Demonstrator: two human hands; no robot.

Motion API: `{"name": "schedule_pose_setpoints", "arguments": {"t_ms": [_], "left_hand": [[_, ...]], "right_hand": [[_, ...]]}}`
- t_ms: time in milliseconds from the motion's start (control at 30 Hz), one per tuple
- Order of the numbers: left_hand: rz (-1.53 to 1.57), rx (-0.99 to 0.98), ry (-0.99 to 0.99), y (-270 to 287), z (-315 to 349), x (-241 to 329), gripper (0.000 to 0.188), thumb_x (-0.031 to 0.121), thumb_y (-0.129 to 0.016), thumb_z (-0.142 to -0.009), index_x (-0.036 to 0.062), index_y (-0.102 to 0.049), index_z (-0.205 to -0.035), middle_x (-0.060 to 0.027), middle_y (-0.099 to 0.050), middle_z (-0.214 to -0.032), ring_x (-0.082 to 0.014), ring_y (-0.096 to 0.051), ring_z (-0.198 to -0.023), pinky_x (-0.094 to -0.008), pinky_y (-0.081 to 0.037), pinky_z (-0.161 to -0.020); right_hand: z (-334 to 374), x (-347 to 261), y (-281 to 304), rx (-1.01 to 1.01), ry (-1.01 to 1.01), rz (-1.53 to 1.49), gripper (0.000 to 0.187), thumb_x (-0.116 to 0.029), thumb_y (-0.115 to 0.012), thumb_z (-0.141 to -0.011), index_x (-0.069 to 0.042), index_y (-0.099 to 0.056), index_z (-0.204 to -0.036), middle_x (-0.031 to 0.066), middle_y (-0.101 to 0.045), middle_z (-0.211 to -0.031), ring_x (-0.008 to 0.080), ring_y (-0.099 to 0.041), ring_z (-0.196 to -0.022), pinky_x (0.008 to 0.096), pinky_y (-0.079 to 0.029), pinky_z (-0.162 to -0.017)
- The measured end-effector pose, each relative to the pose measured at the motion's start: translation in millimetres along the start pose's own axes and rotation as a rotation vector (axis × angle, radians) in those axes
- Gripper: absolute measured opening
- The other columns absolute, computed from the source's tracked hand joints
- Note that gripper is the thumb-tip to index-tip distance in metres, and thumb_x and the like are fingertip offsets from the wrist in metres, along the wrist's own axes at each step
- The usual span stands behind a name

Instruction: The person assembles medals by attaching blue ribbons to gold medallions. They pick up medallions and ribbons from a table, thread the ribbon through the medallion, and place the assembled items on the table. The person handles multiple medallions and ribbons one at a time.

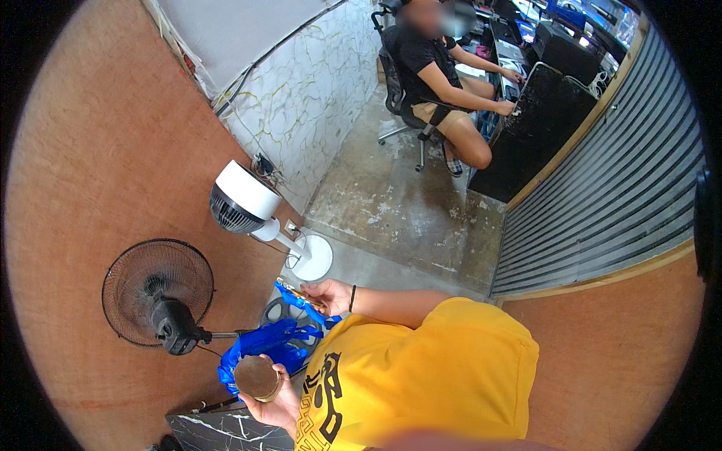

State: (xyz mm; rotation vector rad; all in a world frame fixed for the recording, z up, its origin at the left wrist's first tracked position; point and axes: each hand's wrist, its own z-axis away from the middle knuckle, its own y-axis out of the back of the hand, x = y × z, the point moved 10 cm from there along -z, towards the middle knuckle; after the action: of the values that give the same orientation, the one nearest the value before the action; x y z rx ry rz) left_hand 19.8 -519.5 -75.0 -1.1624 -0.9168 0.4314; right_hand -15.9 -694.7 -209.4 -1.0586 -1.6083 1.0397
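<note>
My left hand (274, 402) is closed around the edge of a round brown disc with a gold rim, which looks like a medal (257, 378). Bright blue ribbons (274, 342) hang in a bunch just beyond it. Further up, my right hand (328, 295), with a black band at the wrist, grips a gold medal (310, 298) seen nearly edge-on. A blue ribbon trails along that one too. Whether either hand holds one medal or a stack, I cannot tell.
A black fan (158, 297) and a white fan (244, 195) stand to the left by the wooden wall. A dark marbled tabletop (226, 432) lies below my left hand. Further off, a person (432, 75) sits at a desk beside a corrugated panel (609, 188).
</note>
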Motion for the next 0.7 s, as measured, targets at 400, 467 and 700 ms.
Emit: {"name": "schedule_pose_setpoints", "arguments": {"t_ms": [400, 467, 700], "left_hand": [[-0.005, 0.093, 0.028, 12, 0, -5, 0.064, 0.042, -0.07, -0.081, 0.01, -0.048, -0.132, -0.0112, -0.049, -0.134, -0.0384, -0.042, -0.124, -0.053, -0.04, -0.094], [0.026, 0.121, 0.046, 15, 0, -9, 0.069, 0.047, -0.069, -0.079, 0.0099, -0.047, -0.133, -0.0122, -0.05, -0.133, -0.0391, -0.043, -0.123, -0.0541, -0.039, -0.094], [0.087, 0.002, 0.184, -1, -4, -23, 0.075, 0.057, -0.055, -0.086, 0.0029, -0.041, -0.136, -0.0201, -0.042, -0.139, -0.0425, -0.037, -0.129, -0.0556, -0.04, -0.1]], "right_hand": [[4, -9, 17, 0.288, 0.121, 0.092, 0.036, -0.012, -0.052, -0.094, -0.004, -0.046, -0.128, 0.0131, -0.066, -0.105, 0.0231, -0.067, -0.077, 0.0324, -0.057, -0.064], [5, -12, 7, 0.246, 0.128, 0.188, 0.033, -0.012, -0.053, -0.092, -0.003, -0.049, -0.124, 0.0098, -0.065, -0.098, 0.019, -0.064, -0.077, 0.0288, -0.054, -0.06], [-4, 0, -33, 0.031, 0.001, 0.071, 0.035, -0.01, -0.054, -0.092, -0.005, -0.046, -0.126, 0.0112, -0.061, -0.108, 0.0242, -0.064, -0.087, 0.035, -0.056, -0.059]]}}
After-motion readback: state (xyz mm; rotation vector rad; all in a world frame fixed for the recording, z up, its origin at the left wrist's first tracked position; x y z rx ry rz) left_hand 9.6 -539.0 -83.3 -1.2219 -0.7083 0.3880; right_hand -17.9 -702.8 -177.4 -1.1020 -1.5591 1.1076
